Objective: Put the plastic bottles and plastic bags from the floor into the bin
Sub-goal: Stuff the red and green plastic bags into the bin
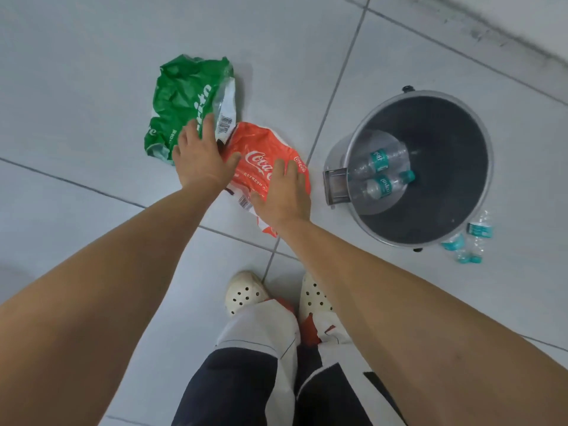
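Observation:
A crumpled green plastic bag (181, 99) lies on the tiled floor, with a red Coca-Cola plastic bag (261, 149) just to its lower right. My left hand (201, 152) hovers with fingers apart over the seam between the two bags. My right hand (284, 192) is spread over the red bag's right side; I cannot tell whether it touches. To the right stands a grey bin (461, 127) with two clear plastic bottles (381, 173) with teal labels inside. Crushed clear bottles (470, 238) lie on the floor by the bin's lower right.
My feet in white perforated clogs (246, 292) stand on the floor tiles below the bags. A pedal (336, 186) sticks out from the bin's left side. A scuffed wall base (507, 29) runs across the top right.

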